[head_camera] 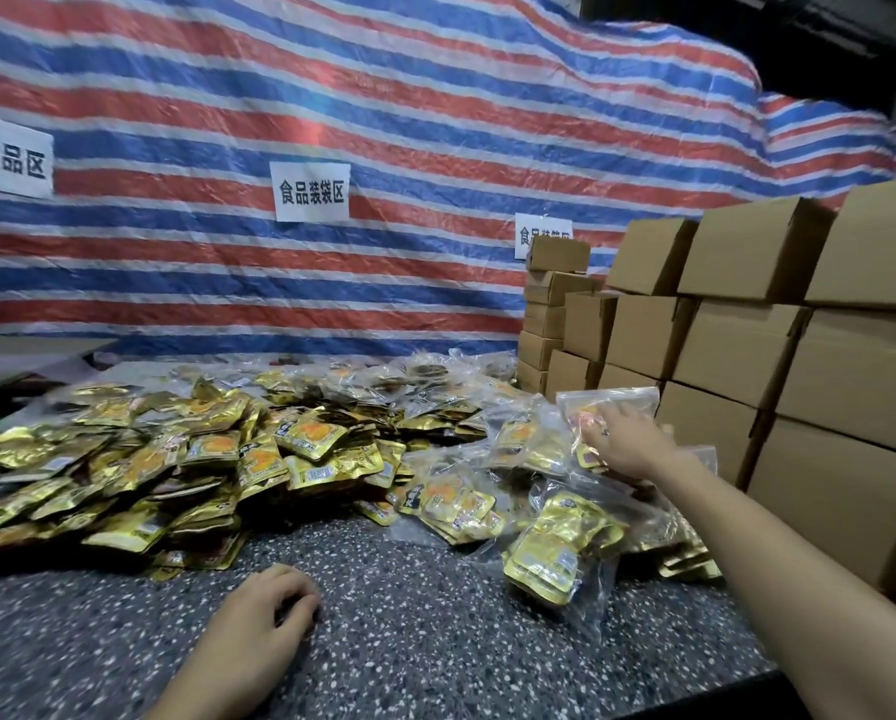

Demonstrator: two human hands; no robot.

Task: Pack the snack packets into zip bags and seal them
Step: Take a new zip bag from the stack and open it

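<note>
A big heap of loose gold snack packets (186, 459) covers the left and middle of the speckled table (409, 615). To the right lie several clear zip bags filled with packets, one near the front (560, 548) and another flat one (456, 501) beside it. My right hand (630, 439) reaches far right, fingers spread, on a filled zip bag (607, 402) that leans against the boxes. My left hand (269, 610) rests on the bare table near the front, fingers loosely curled, holding nothing.
Stacked cardboard boxes (737, 345) form a wall along the right side. A red, white and blue striped tarp (331, 122) with white paper signs hangs behind the table. The table's front edge runs along the lower right.
</note>
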